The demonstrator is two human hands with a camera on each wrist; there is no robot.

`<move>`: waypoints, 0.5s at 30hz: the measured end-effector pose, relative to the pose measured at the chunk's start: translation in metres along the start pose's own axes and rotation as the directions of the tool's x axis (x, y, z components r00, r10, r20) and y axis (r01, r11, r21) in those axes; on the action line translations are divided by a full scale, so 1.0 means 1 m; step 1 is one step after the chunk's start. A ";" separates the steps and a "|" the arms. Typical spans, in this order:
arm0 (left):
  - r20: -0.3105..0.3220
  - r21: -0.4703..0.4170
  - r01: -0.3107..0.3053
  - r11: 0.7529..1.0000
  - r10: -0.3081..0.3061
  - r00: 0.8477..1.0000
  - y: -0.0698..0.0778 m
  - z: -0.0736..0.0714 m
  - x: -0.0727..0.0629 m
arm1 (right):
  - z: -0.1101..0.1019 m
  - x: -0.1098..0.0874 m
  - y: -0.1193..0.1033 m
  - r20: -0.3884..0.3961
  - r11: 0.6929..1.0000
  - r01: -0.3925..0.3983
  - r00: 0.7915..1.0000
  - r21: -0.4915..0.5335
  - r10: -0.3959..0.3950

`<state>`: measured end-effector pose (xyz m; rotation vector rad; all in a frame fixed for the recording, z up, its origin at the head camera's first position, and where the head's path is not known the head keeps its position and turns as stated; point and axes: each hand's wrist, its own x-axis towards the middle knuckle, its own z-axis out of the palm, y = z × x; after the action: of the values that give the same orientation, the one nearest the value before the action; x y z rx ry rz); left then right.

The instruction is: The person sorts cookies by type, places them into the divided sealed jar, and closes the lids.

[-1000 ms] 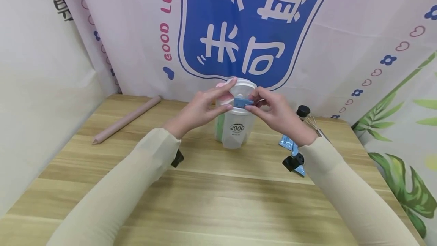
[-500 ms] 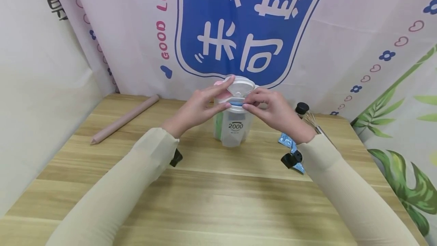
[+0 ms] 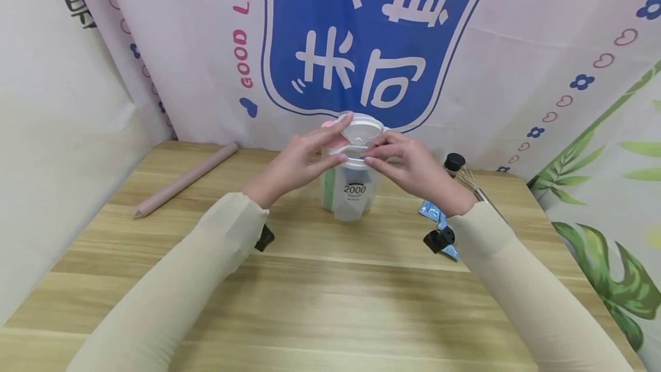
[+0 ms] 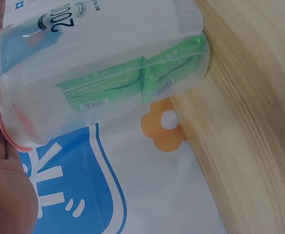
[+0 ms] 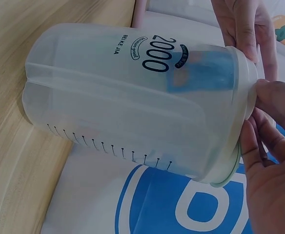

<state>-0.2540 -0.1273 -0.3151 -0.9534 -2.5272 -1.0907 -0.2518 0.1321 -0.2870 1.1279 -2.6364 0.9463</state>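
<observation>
The left hand (image 3: 296, 165) has thumb and forefinger spread, thumb at the rim of the clear container (image 3: 348, 205), forefinger at the edge of its raised lid (image 3: 363, 131). The blue packet (image 5: 206, 78) sits inside, near the mouth, at three o'clock from the left hand and nine o'clock from the right hand (image 3: 413, 168). The right fingers bend toward their thumb; whether they pinch the packet, I cannot tell. Green packets (image 4: 106, 85) lie at the container's nine o'clock side.

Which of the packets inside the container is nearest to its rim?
The blue packet, high in the container; the green packets sit lower, toward the base.
</observation>
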 end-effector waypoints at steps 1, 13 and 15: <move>0.000 0.001 0.003 1.000 -0.003 1.000 0.000 0.000 0.000 | 0.000 0.000 0.000 0.002 1.000 -0.001 1.000 -0.002 0.001; 0.009 0.006 0.015 1.000 -0.015 1.000 0.001 -0.001 -0.001 | 0.003 -0.002 -0.001 -0.008 1.000 -0.016 1.000 -0.017 0.016; 0.008 0.009 0.014 1.000 -0.014 1.000 0.001 -0.001 -0.001 | 0.004 -0.002 -0.001 -0.011 1.000 -0.013 1.000 -0.024 0.013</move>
<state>-0.2523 -0.1283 -0.3140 -0.9412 -2.5461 -1.0804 -0.2492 0.1306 -0.2906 1.0990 -2.6424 0.9173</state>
